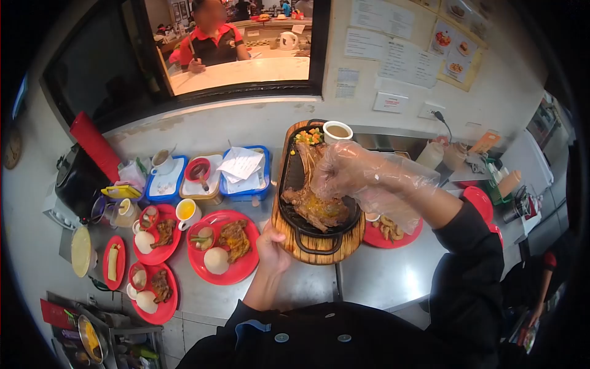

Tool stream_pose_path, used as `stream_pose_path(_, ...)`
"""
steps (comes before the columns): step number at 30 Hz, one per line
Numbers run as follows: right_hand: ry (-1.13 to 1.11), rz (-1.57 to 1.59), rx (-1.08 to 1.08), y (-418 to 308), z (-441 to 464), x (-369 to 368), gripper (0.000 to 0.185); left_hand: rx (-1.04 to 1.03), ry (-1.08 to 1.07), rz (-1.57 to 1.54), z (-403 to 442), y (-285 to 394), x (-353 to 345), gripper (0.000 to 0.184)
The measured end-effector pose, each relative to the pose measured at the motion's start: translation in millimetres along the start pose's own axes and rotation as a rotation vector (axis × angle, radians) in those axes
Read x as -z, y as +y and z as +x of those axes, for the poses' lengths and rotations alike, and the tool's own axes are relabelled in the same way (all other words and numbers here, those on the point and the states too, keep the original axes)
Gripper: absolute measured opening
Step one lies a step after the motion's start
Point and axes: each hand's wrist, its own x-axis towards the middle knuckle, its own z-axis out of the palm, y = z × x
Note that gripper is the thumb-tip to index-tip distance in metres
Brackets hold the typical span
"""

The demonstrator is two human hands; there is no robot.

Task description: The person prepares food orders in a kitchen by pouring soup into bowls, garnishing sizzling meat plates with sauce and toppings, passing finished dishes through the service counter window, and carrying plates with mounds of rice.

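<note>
My left hand (274,251) is bare and grips the left edge of a wooden board (332,255). On the board lies a black cast-iron plate (291,175) with a large piece of grilled meat (319,211), diced vegetables (308,136) and a white cup of brown sauce (337,131) at its far end. My right hand (344,169), in a clear plastic glove, is over the meat with its fingers pinched together. What its fingertips hold, if anything, is hidden.
Red plates with rice and meat (223,247) stand on the steel counter (209,299) at left. Behind them are blue trays (258,187) with papers and cups. A person (215,43) stands beyond the window. Squeeze bottles (431,154) and another red plate (393,237) are at right.
</note>
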Motion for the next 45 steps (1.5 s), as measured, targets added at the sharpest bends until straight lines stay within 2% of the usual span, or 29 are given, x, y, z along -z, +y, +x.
stream_pose_path(2, -0.034, -0.010, 0.036, 0.6, 7.1, -2.5, 0.008, -0.019, -0.033, 0.000, -3.1, 7.4, 3.5, 0.065)
stream_pose_path(5, 0.028, 0.044, 0.092, 17.2, 30.1, -1.2, 0.010, -0.048, 0.015, 0.015, -8.0, 18.0, 3.2, 0.064)
stream_pose_path(7, 0.183, -0.231, 0.092, 18.3, 49.5, 10.3, 0.013, -0.058, 0.014, 0.036, -10.8, 24.9, 1.4, 0.063)
stream_pose_path(8, 0.185, -0.233, 0.098, 17.8, 58.1, 12.8, 0.013, -0.064, 0.014, 0.057, -11.6, 28.6, 0.7, 0.063)
stream_pose_path(10, 0.347, -0.289, -0.010, 17.5, 74.7, 14.9, 0.011, -0.071, -0.015, 0.043, -14.6, 36.1, 0.1, 0.063)
stream_pose_path(11, 0.348, -0.290, -0.005, 20.7, 83.8, 18.8, 0.011, -0.073, -0.045, 0.025, -14.0, 39.6, -0.9, 0.063)
stream_pose_path(13, 0.234, -0.035, -0.083, 27.1, 102.8, 23.7, 0.005, -0.074, -0.039, 0.002, -16.6, 47.0, -5.3, 0.065)
stream_pose_path(14, 0.234, -0.035, -0.078, 38.1, 113.2, 23.9, 0.005, -0.069, -0.032, -0.021, -16.3, 50.5, -6.7, 0.067)
stream_pose_path(16, 0.436, -0.292, 0.436, 54.7, 126.7, 21.5, 0.003, -0.069, -0.036, -0.021, -15.6, 56.3, -4.6, 0.067)
stream_pose_path(17, 0.437, -0.292, 0.439, 35.2, 119.6, 27.1, 0.003, -0.067, -0.041, -0.023, -13.8, 58.6, -3.9, 0.068)
stream_pose_path(19, 0.043, -0.359, 0.102, -5.2, 96.0, 43.9, 0.006, -0.074, -0.051, -0.028, -8.2, 64.4, -6.5, 0.068)
stream_pose_path(20, 0.042, -0.360, 0.103, -19.1, 87.4, 42.6, 0.006, -0.080, -0.060, -0.034, -4.1, 67.4, -8.1, 0.068)
stream_pose_path(22, 0.143, -0.092, -0.052, -37.1, 75.8, 33.8, 0.007, -0.117, -0.009, 0.013, 5.9, 70.7, -6.9, 0.066)
stream_pose_path(24, 0.113, -0.093, -0.041, -41.4, 80.3, 31.2, 0.007, -0.156, 0.045, 0.051, 16.4, 74.7, -2.5, 0.062)
stream_pose_path(26, 0.092, -0.101, -0.026, -37.9, 87.2, 30.6, 0.007, -0.162, -0.010, -0.012, 30.9, 82.6, -8.5, 0.065)
stream_pose_path(28, 0.362, 0.048, 0.527, -24.2, 95.6, 31.8, 0.004, -0.209, 0.000, -0.031, 51.3, 88.1, -8.7, 0.061)
stream_pose_path(29, 0.366, 0.044, 0.532, -21.9, 97.4, 35.9, 0.004, -0.201, -0.064, -0.046, 61.3, 92.5, -10.2, 0.058)
stream_pose_path(31, 0.534, 0.592, 0.332, -17.9, 100.7, 47.5, 0.008, -0.260, -0.093, -0.049, 83.2, 99.3, -13.9, 0.056)
stream_pose_path(32, 0.488, 0.928, 0.339, -13.4, 91.3, 51.6, 0.019, -0.260, -0.103, -0.048, 95.9, 103.1, -12.0, 0.056)
stream_pose_path(33, 0.496, 0.922, 0.343, -8.9, 82.5, 52.3, 0.019, -0.286, -0.106, -0.051, 109.4, 107.7, -7.4, 0.055)
stream_pose_path(35, 0.690, 0.880, 0.297, -1.9, 62.7, 46.1, 0.021, -0.306, -0.108, -0.054, 134.2, 118.4, -0.5, 0.055)
stream_pose_path(37, 0.804, 0.768, 0.121, 3.2, 32.2, 36.4, 0.016, -0.330, -0.123, -0.029, 157.9, 132.3, 2.3, 0.054)
stream_pose_path(39, 0.875, 0.638, 0.117, 70.7, 10.8, 18.4, 0.016, -0.335, -0.118, -0.012, 181.3, 145.0, 0.4, 0.054)
stream_pose_path(40, 0.886, 0.637, 0.111, 72.5, -5.1, 8.3, 0.016, -0.347, -0.118, -0.002, 195.3, 149.5, 5.2, 0.054)
stream_pose_path(42, 0.901, 1.097, -0.066, 68.6, -40.8, -7.7, 0.013, -0.387, -0.118, 0.023, 227.9, 154.6, 24.4, 0.053)
stream_pose_path(44, 0.950, 1.163, -0.108, 83.9, -70.6, -19.3, 0.012, -0.413, -0.087, 0.005, 247.9, 160.1, 28.1, 0.047)
stream_pose_path(45, 0.969, 1.235, -0.138, 92.7, -89.6, -29.2, 0.011, -0.408, -0.142, 0.028, 265.8, 167.7, 43.9, 0.046)
